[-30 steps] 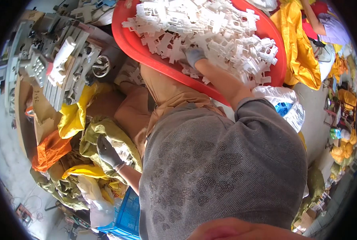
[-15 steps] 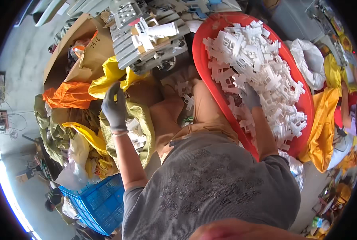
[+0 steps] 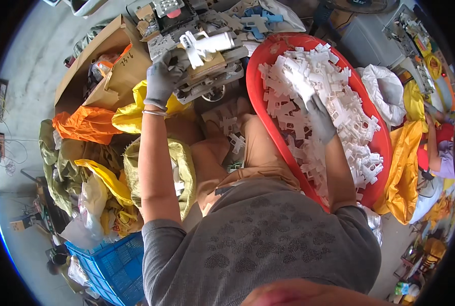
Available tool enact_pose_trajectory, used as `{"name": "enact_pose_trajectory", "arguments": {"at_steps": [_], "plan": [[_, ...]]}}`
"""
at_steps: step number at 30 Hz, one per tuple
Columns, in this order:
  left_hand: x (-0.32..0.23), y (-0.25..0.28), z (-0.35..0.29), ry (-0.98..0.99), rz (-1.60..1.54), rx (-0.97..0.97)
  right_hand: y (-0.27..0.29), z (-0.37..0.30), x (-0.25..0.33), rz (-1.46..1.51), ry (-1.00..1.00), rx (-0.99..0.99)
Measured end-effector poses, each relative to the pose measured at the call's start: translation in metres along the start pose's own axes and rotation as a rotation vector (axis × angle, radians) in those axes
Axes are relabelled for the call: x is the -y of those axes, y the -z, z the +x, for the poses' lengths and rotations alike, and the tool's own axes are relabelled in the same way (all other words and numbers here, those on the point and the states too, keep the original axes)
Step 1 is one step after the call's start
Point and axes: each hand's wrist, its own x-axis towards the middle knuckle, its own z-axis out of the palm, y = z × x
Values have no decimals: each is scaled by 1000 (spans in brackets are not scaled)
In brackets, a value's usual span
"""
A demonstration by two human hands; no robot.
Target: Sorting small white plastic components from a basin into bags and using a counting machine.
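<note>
A white plastic toy-pistol part (image 3: pixel 207 43) rests on a small wooden block on top of the grey metal machine (image 3: pixel 207 84) in front of me. My left hand (image 3: pixel 165 76), in a grey glove, is just left of that part, its fingers apart and slightly curled; I see nothing in them. My right hand (image 3: pixel 320 118), also gloved, is over the red tub (image 3: pixel 255 76), which is heaped with white toy-pistol parts (image 3: pixel 345 112). Its fingers are closed on the near end of one brightly lit white toy-pistol part (image 3: pixel 299 79).
At the left are a cardboard box (image 3: pixel 128 66), orange and yellow sacks, an open green woven sack (image 3: pixel 186 178) and a blue crate (image 3: pixel 112 270). Blue toy-pistol parts (image 3: pixel 260 21) lie behind the machine. Right of the tub, a white sack (image 3: pixel 385 92) stands near another person (image 3: pixel 434 145).
My left hand has moved forward and right, from above the green sack to the machine. My right hand has lifted from the heap with a white toy-pistol part.
</note>
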Motion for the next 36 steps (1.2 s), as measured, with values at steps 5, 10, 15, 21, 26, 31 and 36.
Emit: {"name": "enact_pose_trajectory", "arguments": {"at_steps": [5,10,15,21,26,31,36], "plan": [[-24,17,-38,151,-211,-321,-57,50,85,-243,683,69],[6,31,-139,250,-85,-530,-124,87,131,-528,1112,97],[24,41,-241,414,-112,-606,-163,132,132,-510,975,400],[28,33,-302,717,144,-526,-152,111,164,-723,1163,393],[34,14,-320,741,87,-569,-150,116,153,-772,1191,433],[66,22,-359,828,185,-611,-151,107,150,-682,1194,399],[78,37,-383,999,363,-494,-83,72,118,-692,1015,75]]}}
